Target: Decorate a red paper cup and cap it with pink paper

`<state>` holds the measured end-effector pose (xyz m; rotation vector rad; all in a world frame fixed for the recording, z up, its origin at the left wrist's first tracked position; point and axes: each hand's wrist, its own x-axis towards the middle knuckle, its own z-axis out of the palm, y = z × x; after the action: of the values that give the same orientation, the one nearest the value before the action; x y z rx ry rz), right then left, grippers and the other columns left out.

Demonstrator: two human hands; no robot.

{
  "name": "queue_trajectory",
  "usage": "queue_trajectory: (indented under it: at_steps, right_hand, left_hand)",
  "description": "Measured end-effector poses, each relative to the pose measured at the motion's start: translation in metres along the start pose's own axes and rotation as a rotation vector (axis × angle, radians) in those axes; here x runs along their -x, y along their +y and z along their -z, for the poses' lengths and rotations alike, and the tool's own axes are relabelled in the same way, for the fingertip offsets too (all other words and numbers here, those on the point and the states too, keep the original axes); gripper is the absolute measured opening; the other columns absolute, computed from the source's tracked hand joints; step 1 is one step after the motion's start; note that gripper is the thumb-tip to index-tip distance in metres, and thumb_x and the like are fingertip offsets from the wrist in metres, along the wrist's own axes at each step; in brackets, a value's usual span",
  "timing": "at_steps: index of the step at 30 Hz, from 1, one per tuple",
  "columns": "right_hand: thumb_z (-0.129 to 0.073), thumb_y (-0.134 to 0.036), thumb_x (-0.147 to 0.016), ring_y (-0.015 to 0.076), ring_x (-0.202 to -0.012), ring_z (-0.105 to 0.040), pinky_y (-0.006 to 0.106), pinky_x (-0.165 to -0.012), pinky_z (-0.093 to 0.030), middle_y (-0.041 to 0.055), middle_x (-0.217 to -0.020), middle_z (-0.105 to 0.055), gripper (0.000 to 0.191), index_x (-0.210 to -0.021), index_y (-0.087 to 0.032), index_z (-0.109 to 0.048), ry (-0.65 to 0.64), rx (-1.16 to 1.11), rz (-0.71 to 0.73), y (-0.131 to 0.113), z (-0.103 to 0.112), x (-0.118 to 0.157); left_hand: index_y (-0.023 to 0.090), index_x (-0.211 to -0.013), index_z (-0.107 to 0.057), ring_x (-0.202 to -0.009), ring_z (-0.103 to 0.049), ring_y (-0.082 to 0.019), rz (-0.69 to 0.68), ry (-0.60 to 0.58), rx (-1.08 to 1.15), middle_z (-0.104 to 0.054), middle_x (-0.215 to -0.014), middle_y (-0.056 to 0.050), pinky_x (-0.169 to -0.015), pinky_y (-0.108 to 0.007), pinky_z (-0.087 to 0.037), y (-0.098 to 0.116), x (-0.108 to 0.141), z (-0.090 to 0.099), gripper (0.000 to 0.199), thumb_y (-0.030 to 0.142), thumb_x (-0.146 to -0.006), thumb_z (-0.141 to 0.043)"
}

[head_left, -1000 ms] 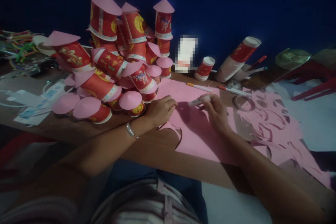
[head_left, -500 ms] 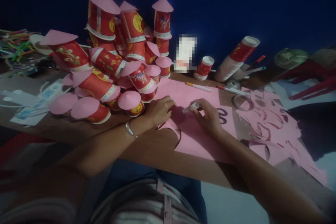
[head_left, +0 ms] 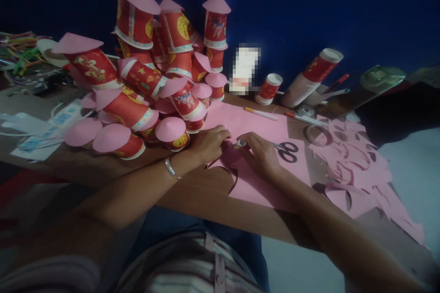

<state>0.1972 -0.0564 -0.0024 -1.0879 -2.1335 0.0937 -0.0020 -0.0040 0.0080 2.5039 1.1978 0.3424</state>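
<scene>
My right hand [head_left: 263, 158] pinches a small white tube [head_left: 241, 143], its round end facing me; it may be a glue stick, but no label is readable. Close by on the left, my left hand [head_left: 210, 144], with a silver bracelet at the wrist, has its fingers curled together on pink paper [head_left: 227, 160]. The fingertips and the tube's lower end nearly meet over a shadowed spot. Beneath both hands lies a large pink sheet [head_left: 261, 192] with curved cut edges. Black-handled scissors [head_left: 288, 158] rest on it just beyond my right hand, their blades partly hidden.
Red paper cups with pink cone tops [head_left: 134, 13] are piled at the left. Behind stand a red cup [head_left: 269, 89] and a leaning cup stack [head_left: 314, 75]. Pens [head_left: 261, 114], a tape roll [head_left: 319, 135] and pink offcuts [head_left: 350, 160] lie rightward. A power strip [head_left: 48, 128] lies far left.
My right hand has moved left, bringing the white tube closer to my left hand and tilting its end toward me. More of the scissors' handles now shows. My left hand stays nearly still.
</scene>
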Motion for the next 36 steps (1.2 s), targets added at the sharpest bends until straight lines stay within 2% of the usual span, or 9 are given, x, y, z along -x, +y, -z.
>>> queue_trajectory:
  at_steps: [8,15,23,36]
  right_hand:
    - [-0.053,-0.032,-0.105,0.0186,-0.074,-0.063,0.029,-0.067,-0.048,0.0089,-0.090,-0.070,0.019,-0.102,-0.017,-0.064,-0.078,0.049,-0.021,-0.0012,0.0004,-0.0029]
    - [-0.052,-0.030,-0.105,0.0176,-0.072,-0.061,0.029,-0.066,-0.048,0.0080,-0.087,-0.068,0.019,-0.101,-0.016,-0.064,-0.062,0.040,-0.053,0.0024,0.0033,-0.0038]
    - [-0.053,-0.031,-0.104,0.0180,-0.074,-0.061,0.029,-0.067,-0.046,0.0077,-0.089,-0.069,0.019,-0.100,-0.018,-0.065,-0.068,0.092,-0.120,0.0083,0.0026,-0.0017]
    - [-0.053,-0.027,-0.103,0.0185,-0.072,-0.063,0.029,-0.063,-0.045,0.0078,-0.088,-0.070,0.016,-0.097,-0.018,-0.065,-0.077,0.236,-0.115,0.0088,0.0089,-0.0001]
  left_hand:
    - [0.022,-0.109,-0.070,-0.103,-0.070,-0.020,0.011,0.016,0.016,-0.072,-0.114,-0.003,-0.079,-0.031,-0.052,-0.0002,-0.0002,-0.0017,0.027,0.010,-0.091,-0.055]
    - [0.022,-0.110,-0.070,-0.106,-0.069,-0.021,0.003,0.012,-0.016,-0.072,-0.114,-0.003,-0.084,-0.032,-0.054,0.0001,-0.0002,-0.0018,0.034,0.005,-0.084,-0.056]
    - [0.022,-0.114,-0.069,-0.106,-0.068,-0.021,0.000,0.001,-0.057,-0.071,-0.115,-0.004,-0.084,-0.033,-0.053,-0.0023,-0.0013,-0.0042,0.030,0.011,-0.089,-0.055]
    - [0.023,-0.112,-0.069,-0.102,-0.069,-0.021,0.007,0.016,-0.063,-0.071,-0.113,-0.004,-0.083,-0.032,-0.053,-0.0016,-0.0009,-0.0033,0.030,0.011,-0.088,-0.057]
